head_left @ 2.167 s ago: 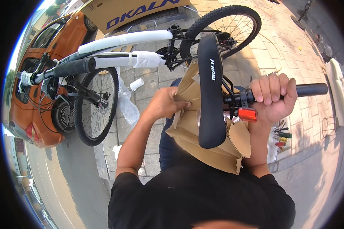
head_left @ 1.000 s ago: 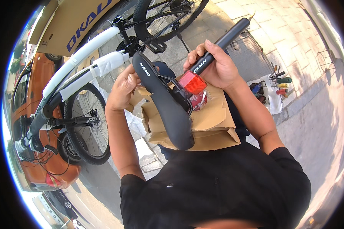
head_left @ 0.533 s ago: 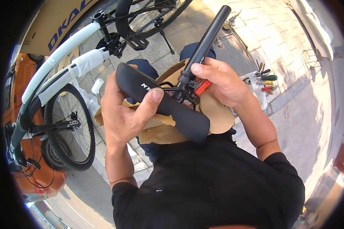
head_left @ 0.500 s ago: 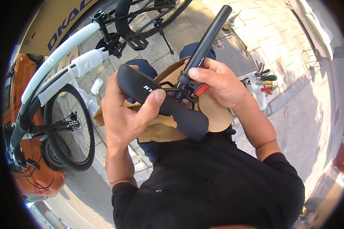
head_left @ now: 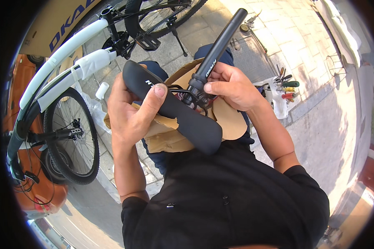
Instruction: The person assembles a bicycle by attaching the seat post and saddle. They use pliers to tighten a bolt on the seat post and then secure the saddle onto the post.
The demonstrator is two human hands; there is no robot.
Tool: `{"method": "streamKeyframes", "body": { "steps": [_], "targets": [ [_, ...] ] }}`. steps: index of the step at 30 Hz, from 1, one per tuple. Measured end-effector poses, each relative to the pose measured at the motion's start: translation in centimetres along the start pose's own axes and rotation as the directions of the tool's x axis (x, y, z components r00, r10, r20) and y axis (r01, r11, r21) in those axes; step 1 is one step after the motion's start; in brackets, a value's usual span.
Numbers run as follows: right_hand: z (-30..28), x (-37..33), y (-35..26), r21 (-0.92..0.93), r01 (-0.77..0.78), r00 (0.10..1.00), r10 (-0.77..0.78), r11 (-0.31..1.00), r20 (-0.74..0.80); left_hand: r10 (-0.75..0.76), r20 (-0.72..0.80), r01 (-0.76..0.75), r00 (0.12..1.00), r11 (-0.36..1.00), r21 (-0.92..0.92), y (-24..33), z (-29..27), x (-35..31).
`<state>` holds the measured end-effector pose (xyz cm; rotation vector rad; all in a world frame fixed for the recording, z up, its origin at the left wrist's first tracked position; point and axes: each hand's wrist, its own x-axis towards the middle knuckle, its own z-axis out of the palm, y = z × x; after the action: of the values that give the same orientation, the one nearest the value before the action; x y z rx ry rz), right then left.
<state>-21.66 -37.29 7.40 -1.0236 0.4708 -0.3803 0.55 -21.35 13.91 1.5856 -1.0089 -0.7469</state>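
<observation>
Two bare hands hold one joined piece in front of us: a black saddle [head_left: 191,123] with a black seatpost [head_left: 225,43] clamped beneath it, the post slanting up and away to the right. We see the left hand [head_left: 131,118] gripping the saddle's broad end, thumb pressed on the upper surface and fingers wrapped round the far side. The right hand [head_left: 235,88] has its thumb on the post's lower end and its fingers bent behind, narrowed around it. Below them, across the lap, lies torn brown cardboard [head_left: 166,142] with flaps raised like a shallow box; we catch something reddish under the saddle rails, too hidden for us to name. At our right, a white sheet [head_left: 281,108] on the ground carries hand tools [head_left: 290,84] with green, yellow and red handles. At upper left a large brown carton [head_left: 38,39] stands behind a bicycle [head_left: 66,62] whose frame tubes are sleeved in white padding; we cannot see into that carton. A white roll [head_left: 102,90] lies on the paving near the front wheel.
</observation>
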Motion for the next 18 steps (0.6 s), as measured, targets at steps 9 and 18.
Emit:
{"method": "streamKeyframes", "body": {
  "steps": [9,18],
  "targets": [
    [-0.3,-0.5,0.3,0.117,0.018,0.998,-0.01,0.993,-0.063,0.033,0.004,-0.033,0.999,0.999,-0.016,-0.2,0.1,0.1],
    [2.5,-7.3,-2.8,-0.55,0.325,0.904,-0.424,0.769,-0.059,0.001,-0.07,-0.008,0.998,0.995,-0.095,-1.4,-0.9,1.3]
  ]
}}
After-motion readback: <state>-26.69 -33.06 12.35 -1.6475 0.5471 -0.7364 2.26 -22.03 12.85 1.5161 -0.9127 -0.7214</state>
